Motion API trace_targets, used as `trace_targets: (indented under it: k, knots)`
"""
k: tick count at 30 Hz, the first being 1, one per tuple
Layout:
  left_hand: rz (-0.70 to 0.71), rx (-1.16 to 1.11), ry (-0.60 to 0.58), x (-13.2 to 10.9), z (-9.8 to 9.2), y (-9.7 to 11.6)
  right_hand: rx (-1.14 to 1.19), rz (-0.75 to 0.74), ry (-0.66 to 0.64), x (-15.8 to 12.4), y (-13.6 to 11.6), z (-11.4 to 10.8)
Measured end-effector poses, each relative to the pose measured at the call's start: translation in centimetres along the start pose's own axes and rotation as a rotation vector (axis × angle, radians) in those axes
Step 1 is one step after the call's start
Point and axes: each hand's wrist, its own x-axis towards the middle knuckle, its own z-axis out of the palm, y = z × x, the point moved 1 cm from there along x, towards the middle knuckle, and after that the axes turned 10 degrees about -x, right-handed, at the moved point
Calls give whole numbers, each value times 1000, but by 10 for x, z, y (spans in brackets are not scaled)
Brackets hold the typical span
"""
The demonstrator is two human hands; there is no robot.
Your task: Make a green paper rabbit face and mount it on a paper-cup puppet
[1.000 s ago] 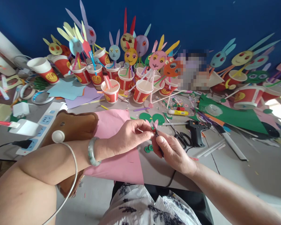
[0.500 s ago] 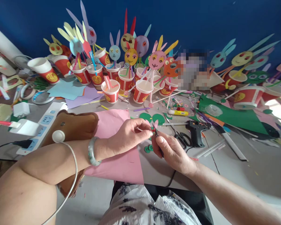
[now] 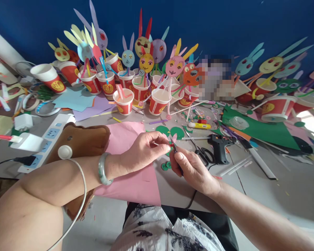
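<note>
My left hand pinches a small pink paper piece over the table, just above a pink paper sheet. A green bangle sits on that wrist. My right hand is closed around small dark scissors, whose tips meet the pink piece. The two hands touch at the fingertips. Small green paper discs lie on the table right under them, and two larger green circles lie just beyond.
Several red paper cups with rabbit faces on straws crowd the back. A black glue gun, black scissors, a glue stick and green paper lie right. A brown pouch and white power strip lie left.
</note>
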Motion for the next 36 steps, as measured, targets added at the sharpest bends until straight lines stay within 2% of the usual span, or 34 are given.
trace_targets:
  k: [4, 8, 17, 36]
  knots:
    - [14, 11, -17, 0, 0, 2, 0, -6, 8, 0, -1, 1]
    - [-37, -36, -46, 0, 1, -1, -9, -8, 7, 0, -2, 1]
    - [5, -19, -9, 2, -1, -6, -14, -4, -3, 1, 0, 0]
    - [27, -2, 10, 0, 0, 0, -22, 32, -17, 0, -2, 0]
